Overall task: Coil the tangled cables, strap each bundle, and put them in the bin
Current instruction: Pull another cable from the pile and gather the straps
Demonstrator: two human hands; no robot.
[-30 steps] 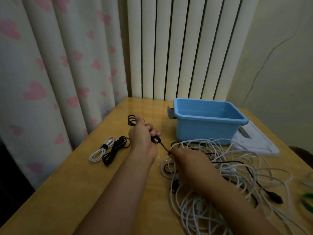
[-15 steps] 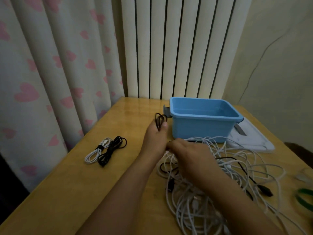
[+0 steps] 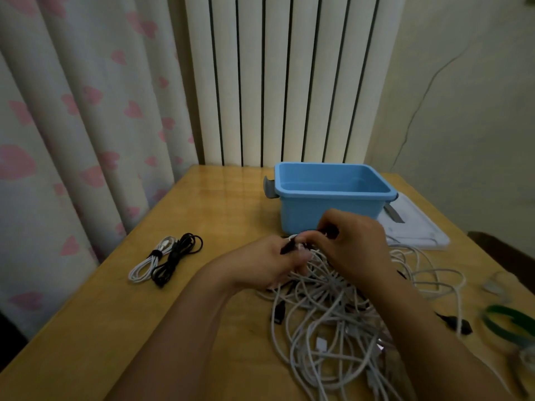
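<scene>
Head view: both hands meet over the near edge of the tangle, just in front of the blue bin [image 3: 333, 195]; the left hand [image 3: 266, 261] pinches a small black coil [image 3: 288, 246] at its fingertips; the right hand [image 3: 354, 241] is curled against it, fingers closed on a dark strand of the same cable, so the two work as one knot of fingers. A second ago the left hand held the coil out toward the left edge of the worktop [image 3: 202, 215] with the right hand apart, drawing cable taut; half a second ago the coil rose near the bin; now the hands have come together, which I judge to mean the coiling of this black cable is nearly finished and strapping comes next. The tangled cables [image 3: 333, 314], mostly white, still sprawl across the right half of the worktop; two strapped bundles [image 3: 165, 260] lie toward the left edge, not yet binned; the bin looks empty; green straps [image 3: 509, 319] lie blurred at the right edge.
</scene>
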